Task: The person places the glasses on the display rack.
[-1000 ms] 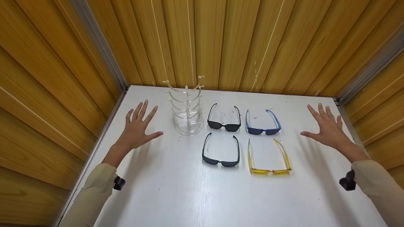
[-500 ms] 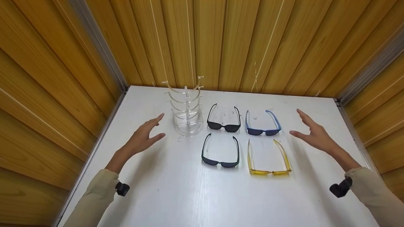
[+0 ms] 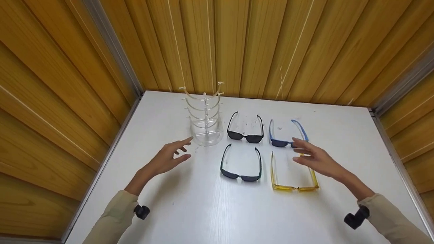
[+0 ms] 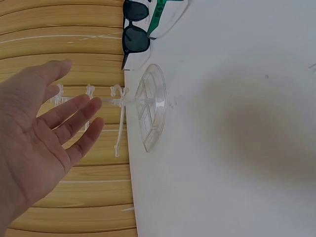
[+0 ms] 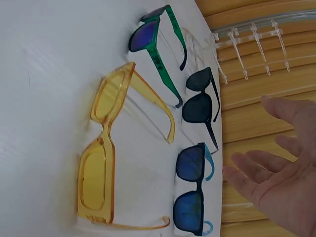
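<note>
My left hand [image 3: 168,158] hovers at the front left of a clear acrylic glasses stand [image 3: 207,139], fingers loosely extended and holding nothing. In the left wrist view that hand [image 4: 44,123] overlaps the stand's tiers. My right hand [image 3: 317,158], also holding nothing, is over the blue sunglasses [image 3: 278,143] and yellow sunglasses [image 3: 284,187], covering part of both in the head view. Black sunglasses [image 3: 253,138] lie beside the stand. Nearer the front are dark green sunglasses [image 3: 250,178], whose green temple [image 5: 157,59] shows in the right wrist view. All the pairs have their temples unfolded.
The white table [image 3: 190,210] backs onto yellow wood-look panels [image 3: 257,51], with similar panels at both sides. Each sleeve has a small black camera [image 3: 141,211] at the wrist. The stand's curved arms reach up near the back edge.
Both hands have moved inward, their spread fingers drawing together. The right hand has come over the blue and yellow sunglasses; the left has neared the stand's base. The glasses have stayed put.
</note>
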### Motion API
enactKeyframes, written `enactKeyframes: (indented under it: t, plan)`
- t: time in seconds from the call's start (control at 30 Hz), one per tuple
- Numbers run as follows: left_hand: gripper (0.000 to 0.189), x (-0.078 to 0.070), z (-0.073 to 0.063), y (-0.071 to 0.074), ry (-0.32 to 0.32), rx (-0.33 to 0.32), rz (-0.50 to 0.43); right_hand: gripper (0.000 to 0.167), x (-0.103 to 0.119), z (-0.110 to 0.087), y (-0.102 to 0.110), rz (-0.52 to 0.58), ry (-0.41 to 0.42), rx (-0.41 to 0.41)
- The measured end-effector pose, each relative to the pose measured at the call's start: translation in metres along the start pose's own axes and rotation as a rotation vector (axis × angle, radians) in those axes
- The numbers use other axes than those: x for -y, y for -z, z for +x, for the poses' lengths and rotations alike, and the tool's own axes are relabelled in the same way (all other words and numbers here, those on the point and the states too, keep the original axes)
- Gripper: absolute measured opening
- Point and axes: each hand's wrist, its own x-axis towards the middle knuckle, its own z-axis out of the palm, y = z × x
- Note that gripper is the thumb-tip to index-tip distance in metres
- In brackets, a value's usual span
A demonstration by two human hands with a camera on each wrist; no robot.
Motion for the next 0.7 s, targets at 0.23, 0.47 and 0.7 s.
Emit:
enactKeyframes:
  t: [0.23,0.47,0.7]
  plan:
    - [0.061,0.006,0.005,-0.019,-0.058,0.046,-0.074,0.064,-0.001,0.007,-0.038,0.101,0.042,0.115]
    - [0.06,0.006,0.017,-0.042,-0.09,0.094,-0.141,0.061,-0.002,0.013,-0.059,0.194,0.052,0.12]
    - [0.062,0.014,0.036,-0.067,-0.106,0.199,-0.206,0.066,0.005,0.01,-0.082,0.241,-0.083,0.078]
